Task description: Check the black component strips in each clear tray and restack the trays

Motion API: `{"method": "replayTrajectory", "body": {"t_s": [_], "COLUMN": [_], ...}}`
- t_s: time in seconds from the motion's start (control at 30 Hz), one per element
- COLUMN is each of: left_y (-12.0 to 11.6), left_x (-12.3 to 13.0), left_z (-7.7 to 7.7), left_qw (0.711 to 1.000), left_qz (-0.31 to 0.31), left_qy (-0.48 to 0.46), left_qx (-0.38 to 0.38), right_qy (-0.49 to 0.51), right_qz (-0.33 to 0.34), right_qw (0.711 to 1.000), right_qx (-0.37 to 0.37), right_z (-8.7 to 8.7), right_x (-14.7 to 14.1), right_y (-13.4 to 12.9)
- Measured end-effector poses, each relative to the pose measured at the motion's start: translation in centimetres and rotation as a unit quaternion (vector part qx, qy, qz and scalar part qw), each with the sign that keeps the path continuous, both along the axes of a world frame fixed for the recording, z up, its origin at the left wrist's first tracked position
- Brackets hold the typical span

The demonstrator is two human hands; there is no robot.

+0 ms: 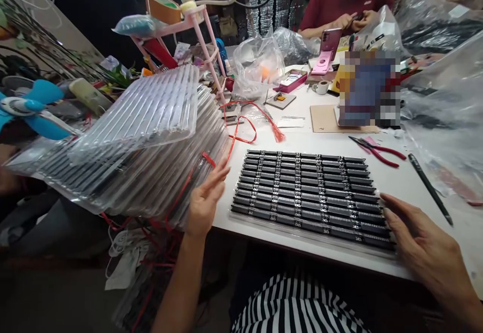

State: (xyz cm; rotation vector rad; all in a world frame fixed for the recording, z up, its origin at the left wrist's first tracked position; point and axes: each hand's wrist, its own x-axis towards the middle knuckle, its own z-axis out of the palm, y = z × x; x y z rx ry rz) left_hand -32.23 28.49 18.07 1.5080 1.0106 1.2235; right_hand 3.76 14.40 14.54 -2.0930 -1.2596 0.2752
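Touching the filled tray (294,230), the right hand (424,240) half-curls, grip unclear; the left hand (204,207) is open, empty.

Pliers (372,147), red-handled, lying just beyond the grip; pen (430,188), black, slanting beyond it to the right. Board (320,119), tan, flat, farther out and left of the grip; cup (321,88), white, behind the board. Phone (331,40), upright in a pink stand (323,64), beyond the cup. Far left of the grip: rack (202,36), pink, bearing a tape roll (162,9); fan (32,105), blue-bladed, leftmost.
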Motion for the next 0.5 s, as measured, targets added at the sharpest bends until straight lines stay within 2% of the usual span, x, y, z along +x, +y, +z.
{"method": "replayTrajectory", "body": {"t_s": [0.1, 0.2, 0.33, 0.5], "left_y": [-0.7, -1.0, -1.6, -2.5], "left_x": [-0.2, -0.2, 0.1, 0.0], "left_z": [-3.2, -4.8, -5.0, -5.0], "left_qw": [0.975, 0.955, 0.934, 0.922], "left_qz": [0.033, 0.015, -0.010, 0.016], "left_qy": [0.219, 0.294, 0.356, 0.386], "left_qx": [0.006, -0.016, 0.016, 0.037], "right_qy": [0.007, 0.008, 0.006, 0.026], "right_qz": [-0.034, -0.033, -0.018, -0.002], "right_qw": [0.999, 0.999, 1.000, 1.000], "right_qx": [-0.019, -0.020, -0.012, 0.012], "right_z": [0.3, 0.4, 0.3, 0.5], "right_x": [-0.3, -0.4, -0.5, -0.7], "right_y": [0.1, 0.3, 0.2, -0.9]}}
